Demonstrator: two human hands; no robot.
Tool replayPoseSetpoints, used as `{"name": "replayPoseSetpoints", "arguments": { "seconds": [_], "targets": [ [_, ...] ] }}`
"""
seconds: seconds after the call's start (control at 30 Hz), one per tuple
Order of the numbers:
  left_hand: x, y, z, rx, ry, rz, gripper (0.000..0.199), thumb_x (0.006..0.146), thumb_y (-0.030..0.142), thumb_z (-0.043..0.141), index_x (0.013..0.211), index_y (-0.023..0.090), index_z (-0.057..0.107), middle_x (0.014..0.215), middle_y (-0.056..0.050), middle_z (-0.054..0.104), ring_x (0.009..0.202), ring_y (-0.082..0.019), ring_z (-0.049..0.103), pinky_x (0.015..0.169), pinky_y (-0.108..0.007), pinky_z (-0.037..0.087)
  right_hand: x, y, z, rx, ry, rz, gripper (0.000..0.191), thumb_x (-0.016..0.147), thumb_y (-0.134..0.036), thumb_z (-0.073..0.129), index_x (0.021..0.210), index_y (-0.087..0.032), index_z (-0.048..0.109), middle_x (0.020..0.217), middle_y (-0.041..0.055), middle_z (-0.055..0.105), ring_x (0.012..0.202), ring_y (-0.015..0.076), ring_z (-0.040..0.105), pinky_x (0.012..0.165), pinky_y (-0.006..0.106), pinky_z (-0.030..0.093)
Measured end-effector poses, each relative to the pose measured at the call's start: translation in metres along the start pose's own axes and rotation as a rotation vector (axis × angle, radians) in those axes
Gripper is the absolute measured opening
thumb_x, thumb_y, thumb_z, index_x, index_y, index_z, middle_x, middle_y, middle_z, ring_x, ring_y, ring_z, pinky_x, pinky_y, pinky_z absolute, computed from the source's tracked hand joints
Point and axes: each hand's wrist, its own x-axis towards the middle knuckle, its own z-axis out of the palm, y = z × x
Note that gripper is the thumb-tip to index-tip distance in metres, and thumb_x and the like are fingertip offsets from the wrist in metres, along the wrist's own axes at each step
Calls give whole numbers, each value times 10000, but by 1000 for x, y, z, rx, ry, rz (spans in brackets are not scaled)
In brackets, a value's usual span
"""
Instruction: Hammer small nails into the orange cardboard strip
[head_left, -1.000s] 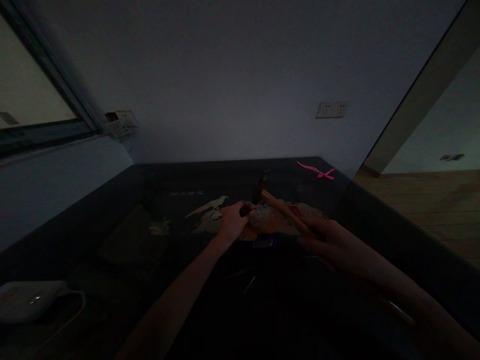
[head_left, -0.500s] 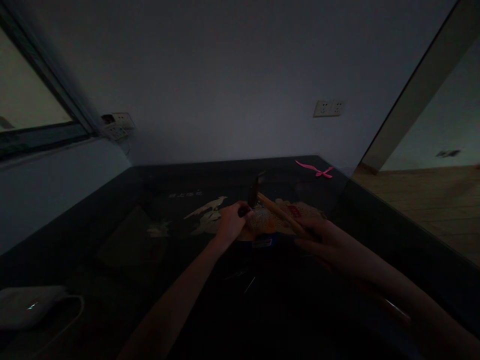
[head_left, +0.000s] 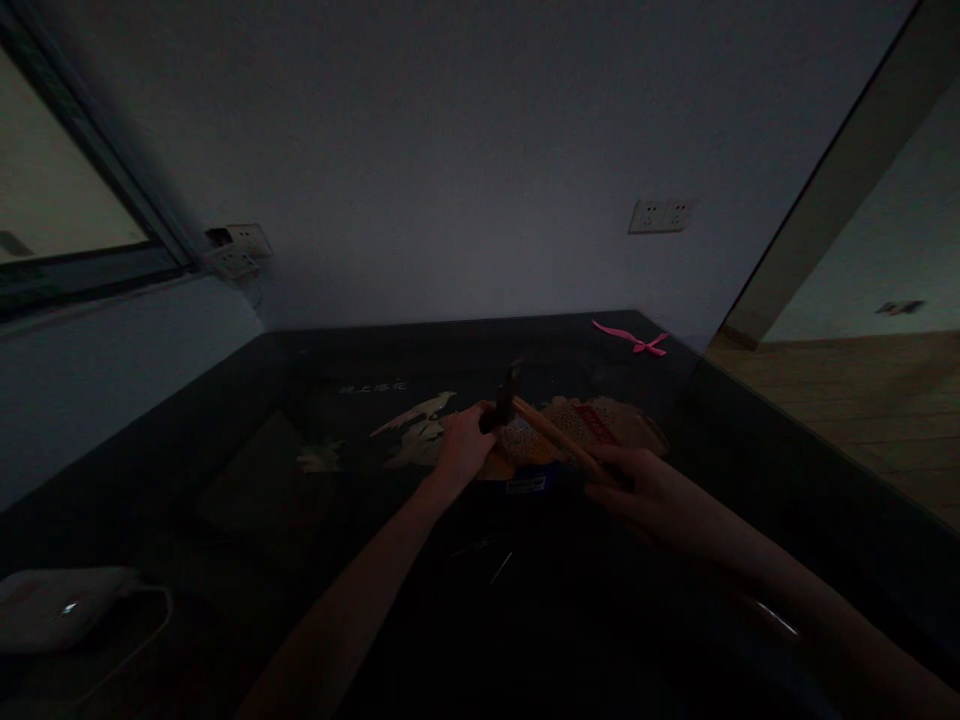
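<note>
Your right hand (head_left: 637, 487) grips the hammer (head_left: 555, 434), its head just right of your left hand (head_left: 459, 445), whose hold I cannot tell; a drifting blow could strike that hand.

A dark-headed, wooden-handled hammer (head_left: 553, 433) slants over the glossy black desk (head_left: 420, 345), its tan handle sloping down rightward. By its head I make out a small dark piece (head_left: 488, 419), too dim to identify; below lies an orange, speckled, blue-edged piece (head_left: 523, 442).
</note>
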Motion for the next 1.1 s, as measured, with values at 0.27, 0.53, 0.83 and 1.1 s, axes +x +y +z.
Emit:
{"name": "replayPoseSetpoints", "arguments": {
  "seconds": [0.27,0.53,0.83,1.1],
  "targets": [
    [0,1,0,-8,-8,-6,144,761,213,627,899,173,639,870,-39,700,830,-193,651,770,-300,490,-1,3,3,77,14,-42,207,778,-256,525,920,-152,635,751,13,635,646,170,581,566,254,443],
    [0,1,1,5,-7,6,118,763,219,622,875,186,642,845,-32,697,790,-182,650,746,-290,488,-6,2,4,65,42,-39,232,778,-251,510,930,-135,641,796,32,655,670,178,582,578,256,451],
    [-1,6,-3,-10,-17,8,119,752,167,611,867,191,631,865,-30,695,812,-179,650,761,-285,490,-12,11,11,226,78,10,350,754,-287,566,1058,-130,640,822,36,664,682,182,587,579,265,467],
    [-3,12,-3,-63,-45,90,319,744,139,605,1050,204,545,910,-11,666,849,-147,636,814,-289,485,-33,40,33,584,213,169,519,765,-404,616,1207,-143,546,564,-56,465,395,71,380,327,182,299]
  ]
}}
